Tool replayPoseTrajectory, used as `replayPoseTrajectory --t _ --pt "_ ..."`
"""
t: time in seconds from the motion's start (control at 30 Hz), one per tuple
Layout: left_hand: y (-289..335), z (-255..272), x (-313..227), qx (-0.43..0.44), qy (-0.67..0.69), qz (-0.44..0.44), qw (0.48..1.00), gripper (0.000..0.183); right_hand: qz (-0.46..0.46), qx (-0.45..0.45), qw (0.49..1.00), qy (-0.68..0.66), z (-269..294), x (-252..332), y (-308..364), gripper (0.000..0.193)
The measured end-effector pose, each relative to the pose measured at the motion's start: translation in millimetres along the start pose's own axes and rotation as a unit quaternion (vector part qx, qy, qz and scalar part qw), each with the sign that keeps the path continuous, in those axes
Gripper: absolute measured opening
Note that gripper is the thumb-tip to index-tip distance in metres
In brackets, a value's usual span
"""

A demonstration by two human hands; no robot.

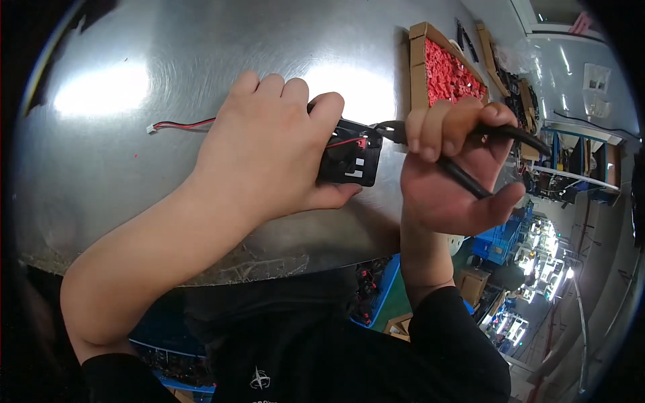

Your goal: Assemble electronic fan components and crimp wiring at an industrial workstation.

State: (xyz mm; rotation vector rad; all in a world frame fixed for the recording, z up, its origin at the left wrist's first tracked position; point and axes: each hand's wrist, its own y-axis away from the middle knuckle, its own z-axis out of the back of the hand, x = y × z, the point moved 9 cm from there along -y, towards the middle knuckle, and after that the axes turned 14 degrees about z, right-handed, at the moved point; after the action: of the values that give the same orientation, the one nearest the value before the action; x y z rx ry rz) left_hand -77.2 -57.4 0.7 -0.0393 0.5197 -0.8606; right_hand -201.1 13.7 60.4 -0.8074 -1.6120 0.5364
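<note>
My left hand (269, 144) grips a small black plastic part (351, 158) with a red piece on it, holding it just above the shiny metal table (134, 87). A red and black wire (185, 124) with a white plug trails out to the left from under that hand. My right hand (453, 168) is closed around the black handles of a pair of pliers (470, 158). The pliers' jaws (386, 127) touch the top right corner of the black part.
A cardboard box (418, 67) full of small red parts stands at the table's back right. More cardboard and dark tools lie behind it. Blue crates (497, 245) and shelves sit below and right of the table edge.
</note>
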Motion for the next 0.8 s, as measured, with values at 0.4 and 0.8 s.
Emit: replayPoseTrajectory --t 0.4,0.8 --pt "1.7 -0.5 1.3 -0.002 0.002 0.000 1.000 0.070 -0.066 -0.015 0.998 -0.010 0.5 -13.1 6.4 0.080" --pt "1.6 -3.1 3.2 0.047 -0.005 0.031 0.998 0.070 -0.046 0.039 0.992 0.111 -25.4 -12.2 17.7 0.063"
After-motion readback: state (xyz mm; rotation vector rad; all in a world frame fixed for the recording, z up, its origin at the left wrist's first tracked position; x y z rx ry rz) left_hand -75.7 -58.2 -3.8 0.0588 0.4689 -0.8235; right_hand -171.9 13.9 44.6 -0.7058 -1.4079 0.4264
